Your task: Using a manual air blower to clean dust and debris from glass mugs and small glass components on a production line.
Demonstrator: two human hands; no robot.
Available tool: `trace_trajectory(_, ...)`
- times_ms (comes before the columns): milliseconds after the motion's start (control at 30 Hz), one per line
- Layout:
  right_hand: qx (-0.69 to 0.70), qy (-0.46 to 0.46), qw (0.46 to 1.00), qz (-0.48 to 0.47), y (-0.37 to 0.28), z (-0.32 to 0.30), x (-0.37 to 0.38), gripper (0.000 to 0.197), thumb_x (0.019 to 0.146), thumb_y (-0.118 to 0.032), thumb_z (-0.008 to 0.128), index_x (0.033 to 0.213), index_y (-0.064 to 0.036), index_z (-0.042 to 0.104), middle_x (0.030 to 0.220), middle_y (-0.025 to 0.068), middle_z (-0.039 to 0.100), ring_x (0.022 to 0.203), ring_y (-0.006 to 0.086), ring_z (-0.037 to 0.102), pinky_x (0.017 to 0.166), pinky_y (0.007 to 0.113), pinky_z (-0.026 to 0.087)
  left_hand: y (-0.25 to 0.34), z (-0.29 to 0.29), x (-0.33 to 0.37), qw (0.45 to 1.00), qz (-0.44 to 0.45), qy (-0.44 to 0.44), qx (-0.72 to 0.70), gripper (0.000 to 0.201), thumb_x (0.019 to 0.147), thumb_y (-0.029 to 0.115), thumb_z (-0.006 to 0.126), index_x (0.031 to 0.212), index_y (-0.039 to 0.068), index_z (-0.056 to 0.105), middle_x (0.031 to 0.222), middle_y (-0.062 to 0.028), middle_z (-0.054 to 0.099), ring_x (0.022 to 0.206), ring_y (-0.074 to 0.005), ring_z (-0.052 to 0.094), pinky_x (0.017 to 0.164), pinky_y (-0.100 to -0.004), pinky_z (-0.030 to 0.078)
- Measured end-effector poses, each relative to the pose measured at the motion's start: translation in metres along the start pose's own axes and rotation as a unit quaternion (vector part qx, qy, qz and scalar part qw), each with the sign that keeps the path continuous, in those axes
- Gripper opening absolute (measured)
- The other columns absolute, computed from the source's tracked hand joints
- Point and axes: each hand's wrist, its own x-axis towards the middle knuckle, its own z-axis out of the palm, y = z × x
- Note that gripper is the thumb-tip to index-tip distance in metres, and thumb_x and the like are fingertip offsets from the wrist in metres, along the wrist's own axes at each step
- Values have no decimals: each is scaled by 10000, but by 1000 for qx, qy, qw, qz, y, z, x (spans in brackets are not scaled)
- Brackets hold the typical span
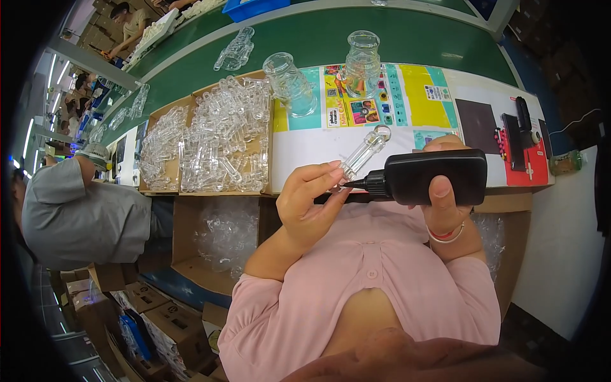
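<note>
In my left hand [304, 198], the fingertips pinch the near end of a transparent tube piece [364, 150] with a rounded knob at its far end. My right hand [443, 202] is wrapped round a black squeeze bottle [407, 173], thumb on the near side. The bottle lies sideways. Its thin nozzle [354, 183] points left and meets the tube's near end at my left fingertips; whether any liquid comes out is too small to tell. Beyond my hands, two transparent flared vessels, a left one [291, 86] and a right one [363, 63], stand on the table.
An open carton [269, 149] at the left holds many transparent tube pieces [223, 137]. A printed colourful sheet [417, 95] covers the worktop. Right of it lie a dark square [476, 124] and a black phone-like object [513, 141]. A co-worker in grey [95, 213] sits at left.
</note>
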Motion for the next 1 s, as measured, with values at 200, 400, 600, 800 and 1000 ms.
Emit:
trace_trajectory(200,-18,2,1000,-18,1,-1,0,305,826,-177,569,1025,44,501,980,127,511,796,163,523,698,270,434,3,-2,6,998,30,-1,46,420,597,-144,688,978,5,592,960,-161,576,837,-203,595,671,-249,506)
trace_trajectory(400,-168,-41,974,-149,-4,-6,4,297,782,-119,593,1003,57,503,927,140,542,784,225,546,671,315,442,8,-4,8,994,35,-11,99,396,595,-97,725,963,20,636,916,-124,590,789,-204,619,666,-250,512)
trace_trajectory(600,-287,-114,920,-240,-18,-4,10,291,754,-86,608,989,51,502,908,129,551,706,259,573,624,327,450,7,-5,9,991,51,-15,125,413,594,-95,725,980,23,637,897,-113,587,784,-207,619,651,-250,509)
trace_trajectory(800,-257,-138,907,-304,-9,-2,3,354,731,-80,636,1027,53,494,932,103,546,691,218,581,578,282,467,9,-5,11,989,32,-19,140,422,572,-110,700,971,6,627,891,-123,596,797,-210,597,691,-264,485)
trace_trajectory(1000,-270,-142,914,-269,-12,-2,-3,391,757,-141,660,1068,-16,460,879,116,554,710,206,593,602,273,488,7,-7,12,993,21,-20,114,426,560,-120,676,966,-5,615,908,-125,598,826,-218,603,746,-285,484)
